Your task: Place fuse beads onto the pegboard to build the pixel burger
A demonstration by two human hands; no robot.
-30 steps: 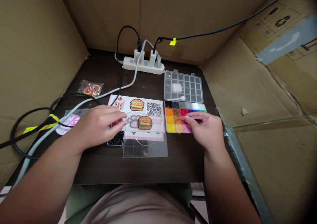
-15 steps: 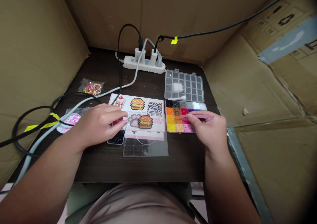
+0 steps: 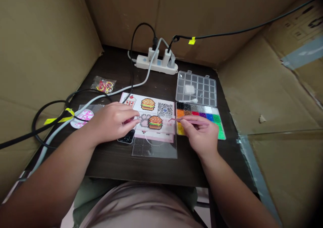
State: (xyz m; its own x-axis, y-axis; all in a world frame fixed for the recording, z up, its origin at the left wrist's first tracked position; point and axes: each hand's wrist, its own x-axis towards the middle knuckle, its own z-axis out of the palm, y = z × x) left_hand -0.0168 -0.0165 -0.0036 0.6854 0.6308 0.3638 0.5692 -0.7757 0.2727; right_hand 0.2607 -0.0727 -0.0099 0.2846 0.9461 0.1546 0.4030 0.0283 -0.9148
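Pink tweezers (image 3: 195, 121) are pinched in my right hand (image 3: 203, 135). Their tips point left over the right part of the pattern sheet (image 3: 165, 102); a bead at the tips is too small to make out. Thumb and fingertips of my left hand (image 3: 117, 120) close on the left edge of a clear pegboard (image 3: 166, 127), which lies over the sheet. On that board sits a burger made of beads (image 3: 155, 122), with a grey and pink paw shape beside it. The sorted bead box (image 3: 220, 125) is partly hidden by my right hand.
A small tray of black beads (image 3: 127, 136) is below my left hand. Another clear pegboard (image 3: 161, 150) pokes out under the sheet. Behind are the box's open lid (image 3: 210, 91), a power strip (image 3: 141, 62), a bag of rings (image 3: 104, 85) and loose cables (image 3: 101, 97).
My right hand has moved left with the tweezers, from over the bead box to the pegboard's right side. The left hand stays at the board's edge. The view has shifted slightly.
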